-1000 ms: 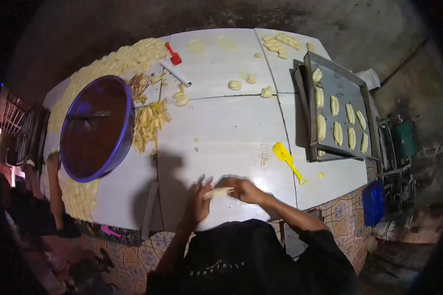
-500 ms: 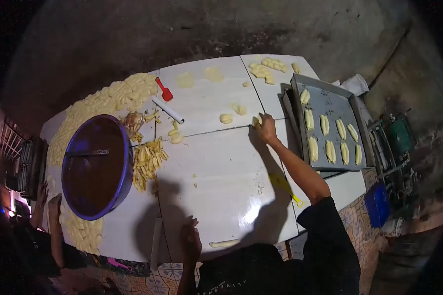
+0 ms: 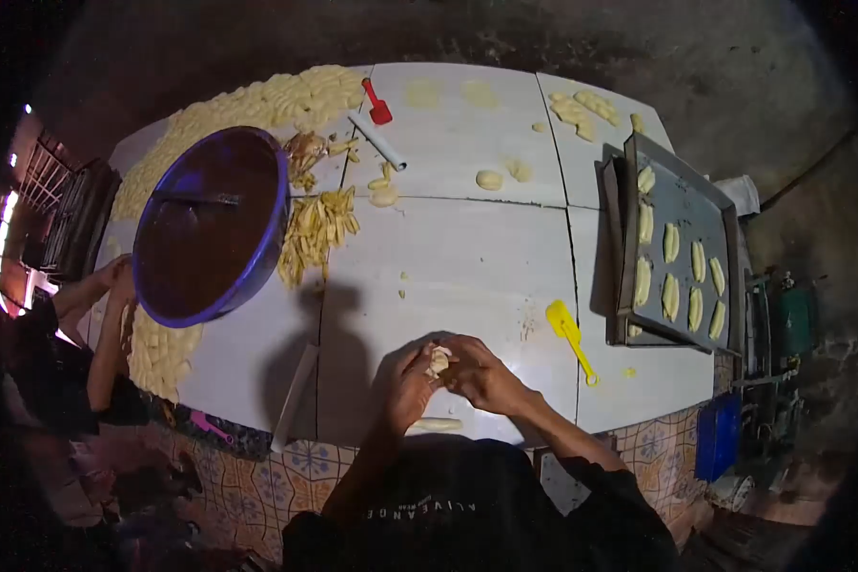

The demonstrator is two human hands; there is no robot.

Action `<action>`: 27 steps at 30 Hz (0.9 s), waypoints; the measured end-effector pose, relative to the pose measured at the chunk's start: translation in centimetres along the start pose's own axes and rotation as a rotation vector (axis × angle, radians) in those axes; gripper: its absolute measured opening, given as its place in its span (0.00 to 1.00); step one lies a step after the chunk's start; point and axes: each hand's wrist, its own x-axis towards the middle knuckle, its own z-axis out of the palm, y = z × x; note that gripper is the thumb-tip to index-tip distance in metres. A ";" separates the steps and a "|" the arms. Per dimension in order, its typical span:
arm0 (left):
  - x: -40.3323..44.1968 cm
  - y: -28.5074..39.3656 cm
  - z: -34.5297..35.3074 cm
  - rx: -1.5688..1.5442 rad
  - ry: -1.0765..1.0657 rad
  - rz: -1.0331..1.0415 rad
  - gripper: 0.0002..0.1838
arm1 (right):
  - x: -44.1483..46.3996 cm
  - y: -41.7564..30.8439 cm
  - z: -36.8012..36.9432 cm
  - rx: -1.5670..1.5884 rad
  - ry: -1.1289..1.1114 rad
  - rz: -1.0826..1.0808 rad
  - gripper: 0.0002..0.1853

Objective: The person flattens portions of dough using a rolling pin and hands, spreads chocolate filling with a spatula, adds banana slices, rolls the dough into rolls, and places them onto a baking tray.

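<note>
Near the front of the white table, my left hand point(image 3: 412, 386) and my right hand point(image 3: 486, 377) are close together around a small pale dough piece point(image 3: 439, 361). The fingers of both hands are bent against it. Just below them, by my shirt, a rolled dough strip point(image 3: 436, 424) lies on the table. To the right is a yellow scoop point(image 3: 564, 329). Further up the table sits a round dough lump point(image 3: 489, 179) beside a flatter smear of dough.
A purple-rimmed basin point(image 3: 281, 214) stands at left, with sliced yellow pieces point(image 3: 316, 232) beside it and many dough pieces point(image 3: 257, 103) behind. A metal tray point(image 3: 682, 176) holds several shaped doughs at right. Another person's arms point(image 3: 105, 324) are at far left.
My right hand has come back from the far dough pieces to my left hand, and the dough lump it reached is gone from there. The dough strip now lies on the table.
</note>
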 end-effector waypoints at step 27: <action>-0.3 -0.7 -2.9 1.742 0.463 0.608 0.28 | -2.0 2.5 5.8 -0.502 0.301 0.283 0.24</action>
